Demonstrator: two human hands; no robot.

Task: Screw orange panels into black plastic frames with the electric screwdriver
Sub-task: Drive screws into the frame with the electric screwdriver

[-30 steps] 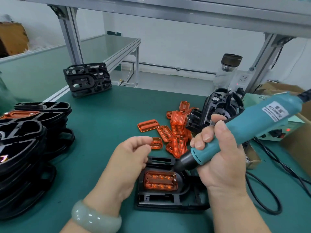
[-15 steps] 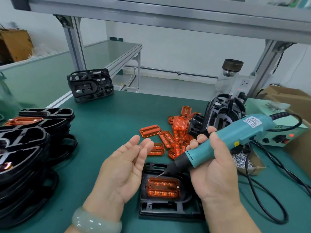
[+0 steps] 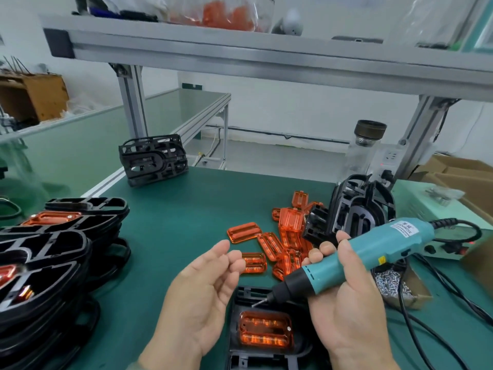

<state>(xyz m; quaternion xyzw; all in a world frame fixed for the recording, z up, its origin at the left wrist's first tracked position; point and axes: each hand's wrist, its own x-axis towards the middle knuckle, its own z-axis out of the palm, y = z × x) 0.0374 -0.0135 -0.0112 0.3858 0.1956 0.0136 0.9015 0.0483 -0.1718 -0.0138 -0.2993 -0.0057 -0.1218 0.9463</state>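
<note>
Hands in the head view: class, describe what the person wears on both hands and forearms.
The left hand and the right hand are bare: no gloves, no rings visible. The short stretch of each forearm above the picture's lower edge shows no sleeve.

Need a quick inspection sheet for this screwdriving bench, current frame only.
Surface: green mat, no spill seen.
Job's things: orange panel seated in black frame; electric screwdriver bit angled at frame's far edge; loose panels piled behind; frame stacks at left; box of screws at right.
Clutter: bottle and spare frame at the back.
Hands: left hand open, nothing seen in it; right hand grips the screwdriver.
Cables: black cables looped on the mat at right.
Surroundings: aluminium shelf overhead; cardboard boxes at right.
</note>
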